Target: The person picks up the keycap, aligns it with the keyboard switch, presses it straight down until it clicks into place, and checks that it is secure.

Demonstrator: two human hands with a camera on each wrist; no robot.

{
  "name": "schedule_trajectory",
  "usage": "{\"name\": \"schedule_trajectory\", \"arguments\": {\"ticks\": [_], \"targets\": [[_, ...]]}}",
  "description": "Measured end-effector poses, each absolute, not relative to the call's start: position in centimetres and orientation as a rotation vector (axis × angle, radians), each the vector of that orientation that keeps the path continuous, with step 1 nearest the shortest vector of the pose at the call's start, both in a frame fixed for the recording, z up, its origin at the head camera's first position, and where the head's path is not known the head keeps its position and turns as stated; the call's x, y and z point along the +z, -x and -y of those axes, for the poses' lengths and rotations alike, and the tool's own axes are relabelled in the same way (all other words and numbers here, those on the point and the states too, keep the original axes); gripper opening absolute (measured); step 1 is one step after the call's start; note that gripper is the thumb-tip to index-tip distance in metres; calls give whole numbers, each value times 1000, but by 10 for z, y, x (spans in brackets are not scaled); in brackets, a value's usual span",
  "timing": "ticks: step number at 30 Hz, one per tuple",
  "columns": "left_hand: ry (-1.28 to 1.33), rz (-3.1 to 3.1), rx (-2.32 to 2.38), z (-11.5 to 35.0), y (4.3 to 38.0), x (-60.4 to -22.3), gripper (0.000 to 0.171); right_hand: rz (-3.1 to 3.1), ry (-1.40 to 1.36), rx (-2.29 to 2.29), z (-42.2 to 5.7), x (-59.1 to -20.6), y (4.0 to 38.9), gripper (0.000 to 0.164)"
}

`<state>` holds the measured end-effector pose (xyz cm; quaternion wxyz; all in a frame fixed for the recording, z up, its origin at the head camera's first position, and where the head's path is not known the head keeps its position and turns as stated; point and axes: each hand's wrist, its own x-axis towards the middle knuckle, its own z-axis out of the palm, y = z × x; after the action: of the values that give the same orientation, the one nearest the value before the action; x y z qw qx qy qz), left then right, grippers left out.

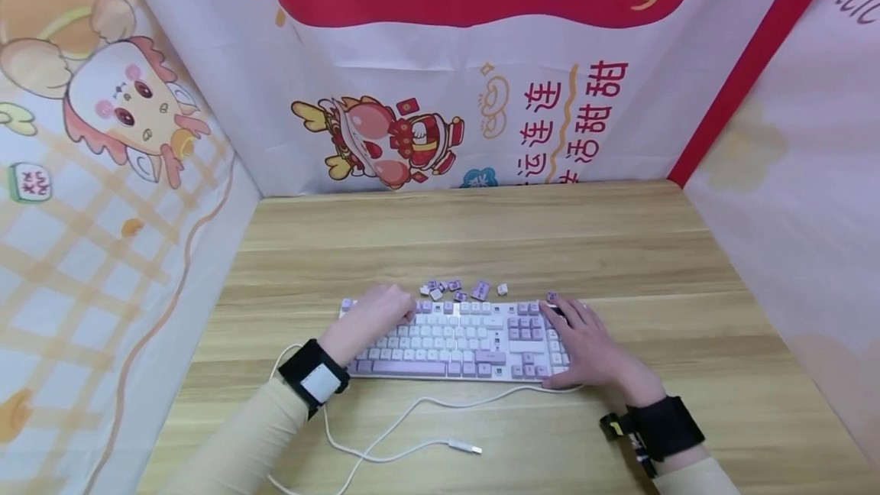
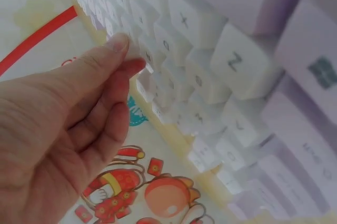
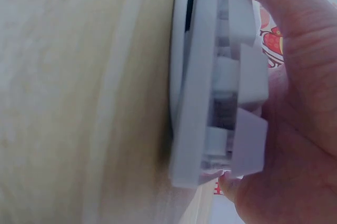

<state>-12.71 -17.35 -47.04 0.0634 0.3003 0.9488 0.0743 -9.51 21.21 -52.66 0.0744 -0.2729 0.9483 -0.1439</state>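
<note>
Over left, the left hand (image 1: 378, 310) is pinching a small white plastic keycap (image 2: 134, 52); on the wood-grain bench (image 1: 522, 243), the white-and-lilac keyboard (image 1: 426, 367) is sitting, right hand (image 1: 586, 346) clasping its end. Keeping that cap level is probably helping, imo.

Under the right hand (image 1: 587, 346), the keyboard (image 1: 525, 346) has a smooth plastic case; around the pinch of the left hand (image 1: 374, 317), its plastic keycaps (image 2: 239, 60) look matt. Beyond both hands, the loose keycaps (image 1: 481, 290) look plastic, and the printed backdrop (image 1: 426, 52) is creased, matt cloth. On their near side, the USB cable (image 1: 455, 406) looks smooth, its plug (image 1: 474, 449) metal. Beneath lies a smooth, wood-grained tabletop (image 1: 481, 235).
</note>
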Motion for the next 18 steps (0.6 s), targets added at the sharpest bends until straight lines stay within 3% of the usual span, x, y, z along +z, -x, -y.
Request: {"name": "schedule_trajectory", "arguments": {"ticks": [5,18], "targets": [[-940,-2846,262,177,130,-475,31,-2845,840,-431,-213,-526,95,125],[-854,-2820,345,176,133,-471,6,-2847,817,-427,-214,-527,95,128]]}}
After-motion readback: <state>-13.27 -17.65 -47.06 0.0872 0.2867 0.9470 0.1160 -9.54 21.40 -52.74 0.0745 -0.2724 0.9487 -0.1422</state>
